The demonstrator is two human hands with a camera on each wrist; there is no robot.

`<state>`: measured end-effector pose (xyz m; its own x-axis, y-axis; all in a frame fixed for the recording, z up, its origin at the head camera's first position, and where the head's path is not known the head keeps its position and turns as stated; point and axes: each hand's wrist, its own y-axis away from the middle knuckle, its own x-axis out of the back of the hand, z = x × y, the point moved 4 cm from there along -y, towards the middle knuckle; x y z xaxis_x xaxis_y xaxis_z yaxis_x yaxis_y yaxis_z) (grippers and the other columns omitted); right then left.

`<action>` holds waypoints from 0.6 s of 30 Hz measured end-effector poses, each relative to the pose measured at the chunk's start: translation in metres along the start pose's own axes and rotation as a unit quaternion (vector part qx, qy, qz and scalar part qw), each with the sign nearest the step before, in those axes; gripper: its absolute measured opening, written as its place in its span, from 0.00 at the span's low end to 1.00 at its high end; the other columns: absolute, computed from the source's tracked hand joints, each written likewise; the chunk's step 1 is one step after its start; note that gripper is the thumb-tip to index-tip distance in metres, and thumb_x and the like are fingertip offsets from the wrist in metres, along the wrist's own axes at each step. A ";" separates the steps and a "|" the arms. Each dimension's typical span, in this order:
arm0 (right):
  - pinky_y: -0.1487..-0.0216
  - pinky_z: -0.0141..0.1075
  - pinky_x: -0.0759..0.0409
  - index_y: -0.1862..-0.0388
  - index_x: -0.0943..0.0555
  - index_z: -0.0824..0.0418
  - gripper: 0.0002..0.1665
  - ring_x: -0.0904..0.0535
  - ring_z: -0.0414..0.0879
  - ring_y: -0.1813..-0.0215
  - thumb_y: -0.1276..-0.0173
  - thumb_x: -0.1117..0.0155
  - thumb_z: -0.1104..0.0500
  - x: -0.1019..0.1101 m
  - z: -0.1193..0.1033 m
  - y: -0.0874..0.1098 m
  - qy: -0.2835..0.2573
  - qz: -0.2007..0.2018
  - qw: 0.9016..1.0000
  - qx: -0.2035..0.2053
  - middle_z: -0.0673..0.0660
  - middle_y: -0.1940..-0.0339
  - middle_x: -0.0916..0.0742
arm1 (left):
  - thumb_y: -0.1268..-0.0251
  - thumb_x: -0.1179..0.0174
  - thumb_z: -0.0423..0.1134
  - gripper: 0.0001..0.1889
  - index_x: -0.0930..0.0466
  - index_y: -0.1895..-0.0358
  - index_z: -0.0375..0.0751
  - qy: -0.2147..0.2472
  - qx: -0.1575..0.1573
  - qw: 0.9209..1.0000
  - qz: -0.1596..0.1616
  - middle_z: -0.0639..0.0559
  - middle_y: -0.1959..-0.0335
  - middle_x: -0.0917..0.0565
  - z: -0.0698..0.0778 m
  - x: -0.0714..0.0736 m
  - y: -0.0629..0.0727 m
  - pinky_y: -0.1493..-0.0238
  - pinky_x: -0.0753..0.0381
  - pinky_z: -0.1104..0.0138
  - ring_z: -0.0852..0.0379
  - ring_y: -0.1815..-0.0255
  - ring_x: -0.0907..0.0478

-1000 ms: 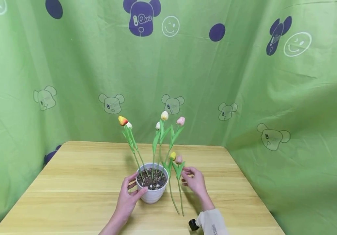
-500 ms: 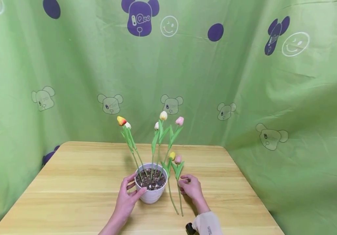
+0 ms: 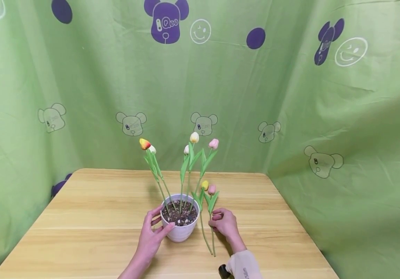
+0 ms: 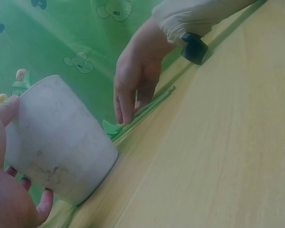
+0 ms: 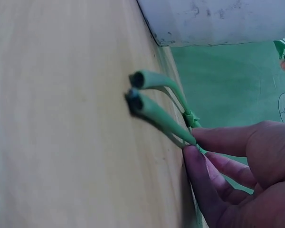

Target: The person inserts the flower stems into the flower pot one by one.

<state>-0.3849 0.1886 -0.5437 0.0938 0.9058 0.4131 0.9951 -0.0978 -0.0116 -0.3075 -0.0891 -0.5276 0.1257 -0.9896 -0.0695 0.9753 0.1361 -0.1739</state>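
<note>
My left hand (image 3: pixel 150 237) holds the white flower pot (image 3: pixel 180 234) from its left, thumb at the near rim and fingers around the side. Dark soil (image 3: pixel 179 214) fills the pot, and several artificial tulips stand in it, one with an orange-red head (image 3: pixel 145 144). Right of the pot, a yellow tulip (image 3: pixel 205 185) and a pink tulip (image 3: pixel 212 189) lie on the table. Thumb and index finger of my right hand (image 3: pixel 226 225) pinch the pink tulip's stem (image 5: pixel 164 119). In the right wrist view both stem ends lie side by side on the wood.
The wooden table (image 3: pixel 92 221) carries all these things. Green curtain (image 3: pixel 235 89) with printed bears hangs behind it and along both sides. A small black device (image 3: pixel 224 271) sits at my right sleeve (image 3: pixel 244 265).
My right hand has moved down and left from beside the pink tulip's leaves to its stem, and now pinches it. The stem's lower end has shifted slightly left. My left hand stays on the pot.
</note>
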 end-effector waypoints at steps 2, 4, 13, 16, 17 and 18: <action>0.72 0.38 0.12 0.47 0.19 0.74 0.26 0.17 0.44 0.72 0.47 0.26 0.76 0.000 -0.001 0.000 0.000 -0.003 1.000 0.000 0.65 0.63 0.13 | 0.41 0.24 0.38 0.38 0.31 0.27 0.46 0.001 0.001 1.000 0.000 0.41 0.29 0.30 0.000 0.000 0.000 0.32 0.23 0.45 0.40 0.31 0.31; 0.73 0.38 0.12 0.47 0.19 0.75 0.26 0.17 0.45 0.73 0.47 0.27 0.77 0.000 -0.002 0.000 -0.003 -0.007 1.000 -0.004 0.67 0.63 0.13 | 0.41 0.24 0.38 0.38 0.31 0.27 0.46 0.002 0.002 1.000 0.000 0.41 0.29 0.30 0.000 0.000 0.000 0.32 0.23 0.45 0.40 0.31 0.31; 0.70 0.38 0.11 0.52 0.20 0.77 0.21 0.15 0.47 0.73 0.46 0.32 0.77 0.001 0.000 -0.004 -0.003 -0.020 0.999 -0.033 0.65 0.65 0.12 | 0.40 0.25 0.38 0.38 0.32 0.27 0.46 -0.001 -0.002 1.000 -0.001 0.40 0.29 0.30 0.000 0.000 0.000 0.32 0.22 0.47 0.39 0.31 0.30; 0.69 0.38 0.10 0.54 0.19 0.77 0.18 0.15 0.47 0.73 0.45 0.32 0.76 0.002 -0.001 -0.004 -0.003 -0.017 0.999 -0.039 0.66 0.66 0.13 | 0.40 0.25 0.39 0.38 0.31 0.27 0.47 -0.001 0.001 1.000 -0.001 0.41 0.29 0.30 0.000 0.000 0.000 0.32 0.22 0.48 0.40 0.31 0.30; 0.69 0.37 0.10 0.55 0.19 0.77 0.17 0.15 0.47 0.73 0.45 0.33 0.76 0.003 -0.001 -0.004 -0.003 -0.015 0.999 -0.041 0.66 0.65 0.13 | 0.40 0.24 0.39 0.38 0.31 0.27 0.47 -0.002 0.002 1.000 -0.001 0.41 0.29 0.30 0.000 0.000 0.000 0.33 0.23 0.48 0.40 0.31 0.30; 0.69 0.37 0.10 0.55 0.19 0.77 0.16 0.15 0.48 0.72 0.44 0.33 0.76 0.003 -0.001 -0.004 -0.005 -0.014 0.999 -0.043 0.66 0.65 0.13 | 0.40 0.25 0.39 0.38 0.31 0.27 0.47 -0.003 0.001 1.000 -0.002 0.41 0.29 0.30 0.000 0.000 0.000 0.33 0.22 0.48 0.40 0.31 0.30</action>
<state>-0.3887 0.1914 -0.5416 0.0668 0.9124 0.4039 0.9912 -0.1069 0.0777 -0.3075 -0.0893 -0.5278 0.1227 -0.9904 -0.0632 0.9763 0.1319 -0.1715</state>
